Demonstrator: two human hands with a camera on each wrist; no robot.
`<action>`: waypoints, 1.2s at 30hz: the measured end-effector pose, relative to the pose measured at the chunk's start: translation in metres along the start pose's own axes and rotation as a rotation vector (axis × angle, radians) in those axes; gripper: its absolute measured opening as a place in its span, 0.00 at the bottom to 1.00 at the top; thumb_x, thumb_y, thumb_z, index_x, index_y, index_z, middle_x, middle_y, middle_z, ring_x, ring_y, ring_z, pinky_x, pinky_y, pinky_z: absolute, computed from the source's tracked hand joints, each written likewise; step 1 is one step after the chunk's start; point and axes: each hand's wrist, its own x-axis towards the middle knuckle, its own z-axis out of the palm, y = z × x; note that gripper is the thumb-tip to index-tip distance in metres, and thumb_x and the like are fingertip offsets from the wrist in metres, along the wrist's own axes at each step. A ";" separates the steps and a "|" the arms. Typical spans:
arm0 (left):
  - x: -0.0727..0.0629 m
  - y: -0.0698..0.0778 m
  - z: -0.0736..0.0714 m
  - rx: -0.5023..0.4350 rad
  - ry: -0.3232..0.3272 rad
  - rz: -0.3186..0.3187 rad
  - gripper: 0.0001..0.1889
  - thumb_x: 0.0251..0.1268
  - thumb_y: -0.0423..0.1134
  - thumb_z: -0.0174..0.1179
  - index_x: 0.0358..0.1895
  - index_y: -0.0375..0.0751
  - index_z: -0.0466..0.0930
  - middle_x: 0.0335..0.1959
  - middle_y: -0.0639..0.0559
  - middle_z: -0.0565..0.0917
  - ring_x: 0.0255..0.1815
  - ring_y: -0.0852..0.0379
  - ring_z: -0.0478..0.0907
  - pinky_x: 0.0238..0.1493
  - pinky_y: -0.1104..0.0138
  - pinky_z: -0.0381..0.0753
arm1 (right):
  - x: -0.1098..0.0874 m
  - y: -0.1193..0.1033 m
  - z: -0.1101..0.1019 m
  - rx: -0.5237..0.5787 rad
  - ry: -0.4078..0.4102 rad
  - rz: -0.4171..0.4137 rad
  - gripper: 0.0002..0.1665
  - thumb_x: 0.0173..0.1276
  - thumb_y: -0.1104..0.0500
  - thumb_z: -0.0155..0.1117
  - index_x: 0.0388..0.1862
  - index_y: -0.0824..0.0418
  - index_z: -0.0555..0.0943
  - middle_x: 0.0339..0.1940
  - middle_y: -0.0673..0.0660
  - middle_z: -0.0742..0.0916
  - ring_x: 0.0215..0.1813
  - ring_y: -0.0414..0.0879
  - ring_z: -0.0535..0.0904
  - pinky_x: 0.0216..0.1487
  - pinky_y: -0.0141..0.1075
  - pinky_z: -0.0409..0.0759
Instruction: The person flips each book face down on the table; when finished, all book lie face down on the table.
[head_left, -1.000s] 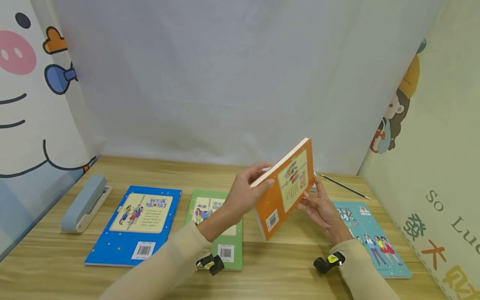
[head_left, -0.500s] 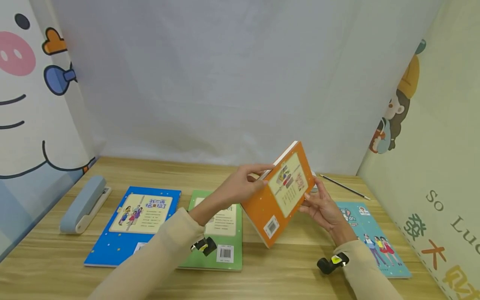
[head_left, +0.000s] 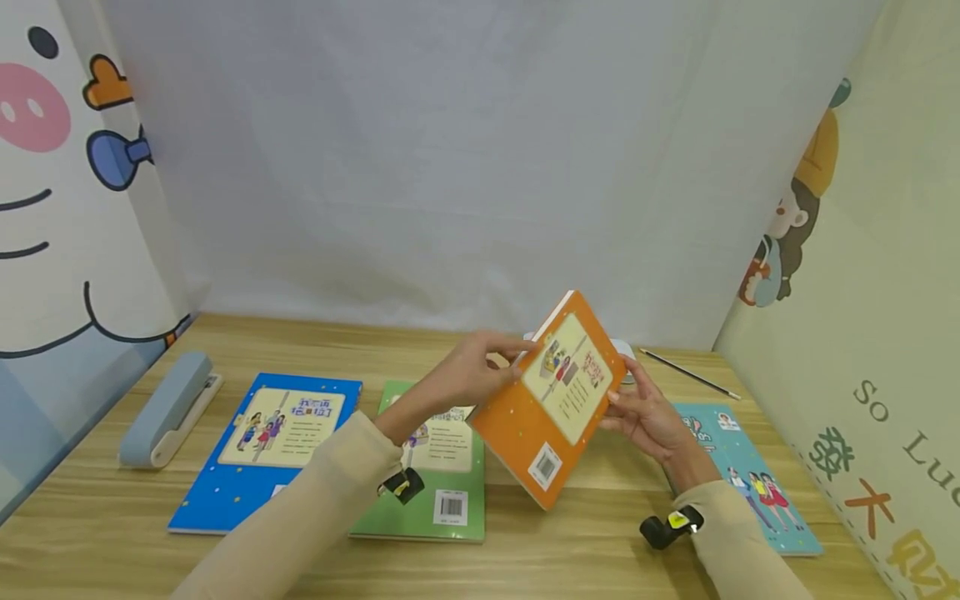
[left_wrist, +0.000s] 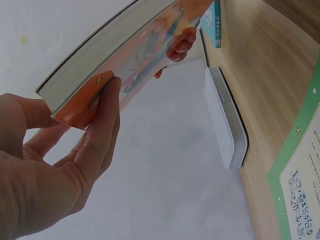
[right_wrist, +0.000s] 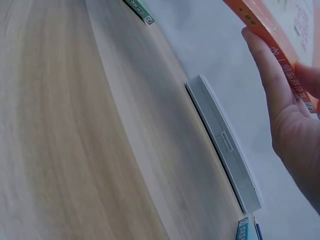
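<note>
An orange book [head_left: 517,421] is held tilted above the table, its back cover with a barcode facing me in the head view. My left hand [head_left: 471,371] pinches its left edge, thumb on the back cover and fingers on the far side. On the opposite edge, my right hand [head_left: 648,412] grips the book along its spine. The left wrist view shows the page edges of the orange book [left_wrist: 107,55] near the left hand [left_wrist: 55,175]. In the right wrist view the spine rests between thumb and fingers of the right hand [right_wrist: 295,117].
A blue book [head_left: 217,496] and a green book [head_left: 420,525] lie on the table [head_left: 570,550] to the left. A teal book [head_left: 787,517] lies at right, with a pencil [head_left: 690,373] behind it. A stapler [head_left: 168,408] stands far left. A white case [right_wrist: 222,142] sits behind the orange book.
The orange book has shifted left and slightly down and turned so its back cover faces me more. My left hand moved left with it; the right hand stays on the spine edge.
</note>
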 end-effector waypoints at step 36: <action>-0.010 -0.058 0.038 -0.231 -0.049 -0.167 0.27 0.63 0.23 0.63 0.67 0.39 0.76 0.48 0.36 0.82 0.22 0.55 0.81 0.27 0.58 0.88 | -0.009 -0.031 -0.012 -0.441 0.162 0.224 0.35 0.78 0.66 0.52 0.77 0.46 0.55 0.48 0.50 0.87 0.43 0.46 0.88 0.39 0.37 0.88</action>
